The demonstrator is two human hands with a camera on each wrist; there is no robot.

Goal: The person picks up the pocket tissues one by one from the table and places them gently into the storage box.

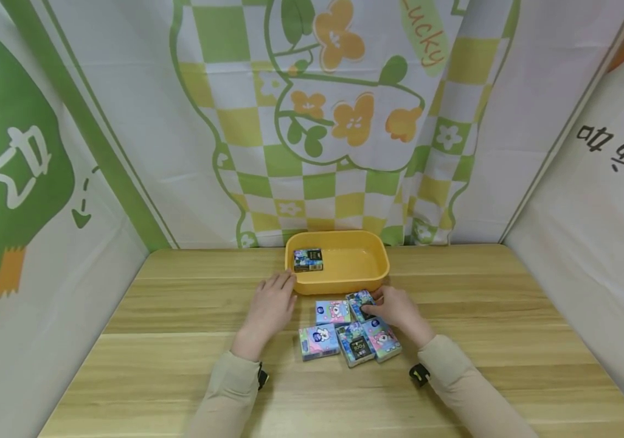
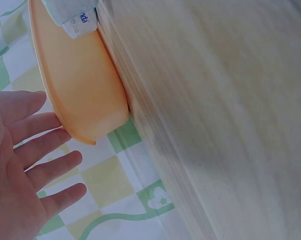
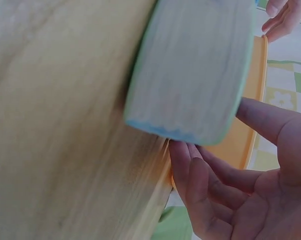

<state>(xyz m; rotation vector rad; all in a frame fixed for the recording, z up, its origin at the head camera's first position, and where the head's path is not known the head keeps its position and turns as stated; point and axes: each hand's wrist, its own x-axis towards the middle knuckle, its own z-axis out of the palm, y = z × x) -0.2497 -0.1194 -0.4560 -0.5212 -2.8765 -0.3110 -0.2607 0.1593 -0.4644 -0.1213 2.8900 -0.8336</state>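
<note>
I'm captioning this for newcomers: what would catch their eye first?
Probably the bright yellow tray at the back of the wooden table, with one dark patterned packet at its left end. In front lie five colourful packets, the right hand pinching the one nearest the tray. Behind hangs a green-and-yellow checked curtain.

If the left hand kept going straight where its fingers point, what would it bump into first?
Probably the yellow tray, at its left end. The left hand has its fingertips right by that rim, though I can't tell for sure whether they touch.
</note>
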